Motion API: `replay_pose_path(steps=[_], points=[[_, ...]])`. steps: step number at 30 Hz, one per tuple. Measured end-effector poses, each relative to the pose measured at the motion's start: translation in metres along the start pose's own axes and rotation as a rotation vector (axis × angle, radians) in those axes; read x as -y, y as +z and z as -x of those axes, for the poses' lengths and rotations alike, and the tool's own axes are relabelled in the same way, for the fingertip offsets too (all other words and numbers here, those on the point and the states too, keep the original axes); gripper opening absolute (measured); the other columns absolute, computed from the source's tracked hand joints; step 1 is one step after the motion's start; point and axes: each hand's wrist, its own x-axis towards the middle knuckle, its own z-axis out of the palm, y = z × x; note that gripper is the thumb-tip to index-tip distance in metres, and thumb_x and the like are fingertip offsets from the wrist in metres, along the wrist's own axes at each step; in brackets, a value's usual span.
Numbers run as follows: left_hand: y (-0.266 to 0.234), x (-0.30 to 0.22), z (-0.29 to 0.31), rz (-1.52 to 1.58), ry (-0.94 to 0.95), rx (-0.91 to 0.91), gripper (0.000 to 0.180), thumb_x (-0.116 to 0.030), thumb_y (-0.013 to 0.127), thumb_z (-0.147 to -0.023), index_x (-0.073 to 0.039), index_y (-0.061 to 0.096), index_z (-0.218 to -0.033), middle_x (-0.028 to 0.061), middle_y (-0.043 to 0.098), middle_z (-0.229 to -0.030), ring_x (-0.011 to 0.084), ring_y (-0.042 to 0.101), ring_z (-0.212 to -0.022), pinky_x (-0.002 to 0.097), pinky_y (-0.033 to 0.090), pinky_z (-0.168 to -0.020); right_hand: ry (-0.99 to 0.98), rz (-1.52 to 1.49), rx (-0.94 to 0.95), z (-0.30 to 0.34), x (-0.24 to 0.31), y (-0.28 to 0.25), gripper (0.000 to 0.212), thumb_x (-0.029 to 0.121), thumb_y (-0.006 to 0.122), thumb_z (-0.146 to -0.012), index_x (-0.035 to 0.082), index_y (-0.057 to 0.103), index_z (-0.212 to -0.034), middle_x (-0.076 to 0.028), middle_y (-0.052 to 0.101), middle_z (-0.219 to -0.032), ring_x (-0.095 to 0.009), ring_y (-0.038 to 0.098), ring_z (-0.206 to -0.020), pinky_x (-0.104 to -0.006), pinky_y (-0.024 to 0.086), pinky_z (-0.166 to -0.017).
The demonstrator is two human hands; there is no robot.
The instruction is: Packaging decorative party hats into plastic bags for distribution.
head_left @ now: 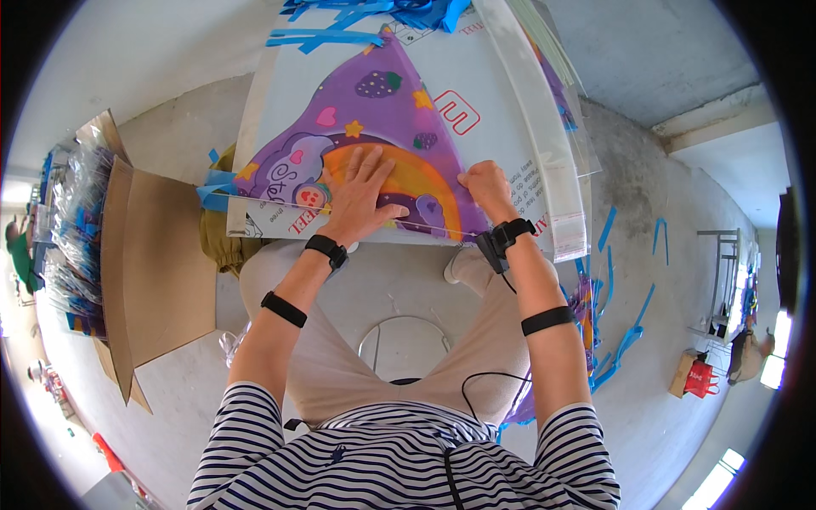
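Note:
A purple triangular sheet, which looks like a kite, lies on a white board, its narrow tip pointing away from me. Its print has berries, stars, a heart and an orange rainbow. My left hand rests flat on the rainbow, fingers spread. At the sheet's right edge, my right hand is closed with the fingers curled in; whatever it pinches is hidden. A thin pale line, cord or rod, crosses the sheet's near part from the left side toward my right wrist. Blue ribbons touch the far tip.
The white board is in front of my knees, with a clear plastic sleeve along its right side. An opened cardboard box with plastic-wrapped packets stands left. Blue ribbon strips litter the floor at right.

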Motion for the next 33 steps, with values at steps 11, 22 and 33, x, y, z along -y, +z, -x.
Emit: replay_pose_path(steps=[11, 22, 33], points=[[0.008, 0.001, 0.0, -0.018, 0.035, -0.014, 0.094, -0.061, 0.073, -0.074, -0.016, 0.04, -0.15, 0.0017, 0.025, -0.163, 0.0253, 0.018, -0.151, 0.0804, 0.005, -0.105, -0.121, 0.089, -0.021, 0.02, 0.016, -0.007, 0.034, 0.029, 0.084, -0.066, 0.002, 0.064, -0.063, -0.011, 0.061, -0.059, -0.022, 0.058, -0.055, -0.0394, 0.044, -0.055], [-0.006, 0.005, 0.009, 0.049, 0.212, -0.122, 0.086, -0.054, 0.075, -0.075, -0.014, 0.046, -0.145, 0.0008, 0.033, -0.159, 0.0248, 0.021, -0.15, 0.0771, 0.008, -0.107, -0.062, -0.026, 0.042, 0.007, 0.0, -0.004, 0.027, 0.03, 0.076, -0.072, 0.004, 0.071, -0.077, -0.018, 0.07, -0.08, -0.036, 0.068, -0.081, -0.0448, 0.052, -0.073], [-0.01, 0.043, 0.051, -0.126, 0.077, -0.021, 0.078, -0.047, 0.073, -0.08, -0.02, 0.043, -0.148, 0.0009, 0.03, -0.16, 0.0302, 0.023, -0.149, 0.0777, 0.018, -0.103, -0.058, 0.125, -0.043, 0.014, 0.008, -0.007, 0.028, 0.032, 0.075, -0.075, 0.006, 0.074, -0.085, -0.017, 0.072, -0.088, -0.035, 0.07, -0.09, -0.0439, 0.054, -0.078]])
